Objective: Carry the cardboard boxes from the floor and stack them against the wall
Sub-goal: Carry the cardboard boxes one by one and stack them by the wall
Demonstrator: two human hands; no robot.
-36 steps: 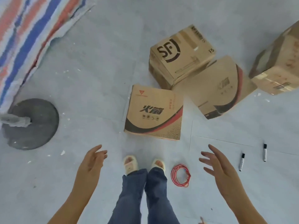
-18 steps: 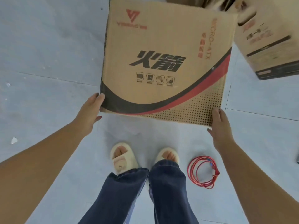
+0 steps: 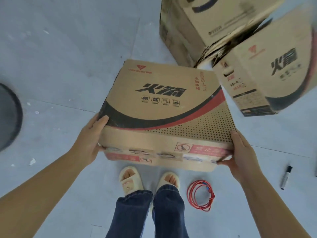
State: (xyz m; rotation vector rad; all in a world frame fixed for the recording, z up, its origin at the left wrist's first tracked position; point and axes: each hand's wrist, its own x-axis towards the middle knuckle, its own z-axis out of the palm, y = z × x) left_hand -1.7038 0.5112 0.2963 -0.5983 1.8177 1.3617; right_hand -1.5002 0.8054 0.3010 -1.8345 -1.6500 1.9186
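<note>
- Three cardboard boxes are in view over a pale grey tiled floor [image 3: 51, 57], and we list them with the rest from largest to smallest.
- The flat box [image 3: 164, 107] with black characters, a black and red curve and a dotted corner sits in the middle, its near side tipped up towards us above our feet; we cannot tell if its far edge touches the floor.
- The blurred box [image 3: 193, 24] with a black curved logo stands at the far edge of the floor, beyond the flat box.
- The second printed box [image 3: 267, 73], bearing the same black characters, leans just beside the blurred box, towards the floor's far right corner.
- The dark round base [image 3: 8, 115] lies at the floor's left edge, half out of view.
- Our left hand [image 3: 91, 138] grips the flat box's near left corner, thumb on top and fingers curled under.
- Our right hand [image 3: 240, 153] holds the near right corner, thumb along the side and fingers tucked beneath.
- The red cable coil [image 3: 200, 194] lies on the floor just right of our right slipper [image 3: 169, 181], near the left slipper [image 3: 130, 181].
- The black marker [image 3: 285, 177] lies near the floor's right edge, apart from the coil.
</note>
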